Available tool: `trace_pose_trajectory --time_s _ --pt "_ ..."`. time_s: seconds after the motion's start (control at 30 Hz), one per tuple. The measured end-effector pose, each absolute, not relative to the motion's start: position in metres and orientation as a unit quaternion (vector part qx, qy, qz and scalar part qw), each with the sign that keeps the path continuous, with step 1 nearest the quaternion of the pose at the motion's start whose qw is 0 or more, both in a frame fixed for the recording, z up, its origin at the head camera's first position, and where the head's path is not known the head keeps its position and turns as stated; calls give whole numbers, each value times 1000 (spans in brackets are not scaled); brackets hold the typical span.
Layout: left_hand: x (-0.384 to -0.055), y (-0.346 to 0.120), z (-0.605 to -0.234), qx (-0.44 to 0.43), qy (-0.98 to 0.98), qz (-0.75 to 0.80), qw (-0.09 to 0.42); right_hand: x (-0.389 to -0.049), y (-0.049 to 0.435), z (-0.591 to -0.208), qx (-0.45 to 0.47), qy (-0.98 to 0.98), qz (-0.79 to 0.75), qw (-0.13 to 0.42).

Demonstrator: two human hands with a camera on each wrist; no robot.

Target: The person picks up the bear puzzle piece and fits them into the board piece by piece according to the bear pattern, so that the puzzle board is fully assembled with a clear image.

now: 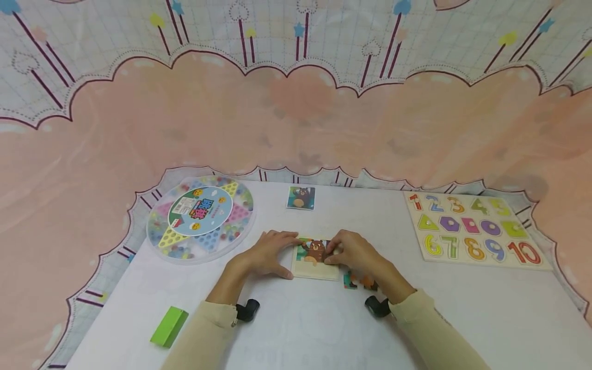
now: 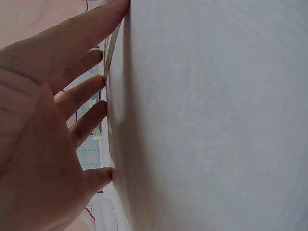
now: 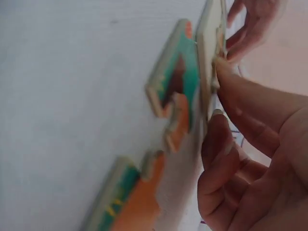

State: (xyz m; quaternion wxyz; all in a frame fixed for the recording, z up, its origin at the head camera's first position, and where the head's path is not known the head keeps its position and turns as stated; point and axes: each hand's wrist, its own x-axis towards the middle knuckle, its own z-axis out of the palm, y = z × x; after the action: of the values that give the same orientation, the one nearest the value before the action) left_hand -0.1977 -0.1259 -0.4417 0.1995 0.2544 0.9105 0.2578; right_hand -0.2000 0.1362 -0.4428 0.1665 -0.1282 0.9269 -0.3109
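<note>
A square wooden puzzle board (image 1: 315, 271) lies on the white table, its upper part filled with a brown bear picture (image 1: 315, 250) and its lower strip bare. My left hand (image 1: 268, 253) rests at its left side, fingers spread and fairly straight, fingertips touching the edge. With bent thumb and fingers, my right hand (image 1: 357, 253) pinches a puzzle piece at the right of the bear; the fingers mostly hide it. Beside the board, below the right hand, lie a green-and-brown loose piece (image 3: 180, 72) and an orange-and-green one (image 3: 137, 199).
A bear picture card (image 1: 301, 198) lies behind the board. At the left are a round Chinese checkers set (image 1: 200, 220) and a green block (image 1: 169, 327). A wooden number-and-shape board (image 1: 476, 229) lies at the right. Patterned cloth hangs behind the table.
</note>
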Motion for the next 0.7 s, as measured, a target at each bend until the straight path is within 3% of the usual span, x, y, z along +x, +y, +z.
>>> trace_pose_trajectory --time_s 0.37,0.7 --pt "-197 -126 -444 254 913 251 196 -193 162 -437 -180 895 -352 208" --pt "-196 -128 -442 254 911 259 195 -175 185 -432 -219 903 -333 160"
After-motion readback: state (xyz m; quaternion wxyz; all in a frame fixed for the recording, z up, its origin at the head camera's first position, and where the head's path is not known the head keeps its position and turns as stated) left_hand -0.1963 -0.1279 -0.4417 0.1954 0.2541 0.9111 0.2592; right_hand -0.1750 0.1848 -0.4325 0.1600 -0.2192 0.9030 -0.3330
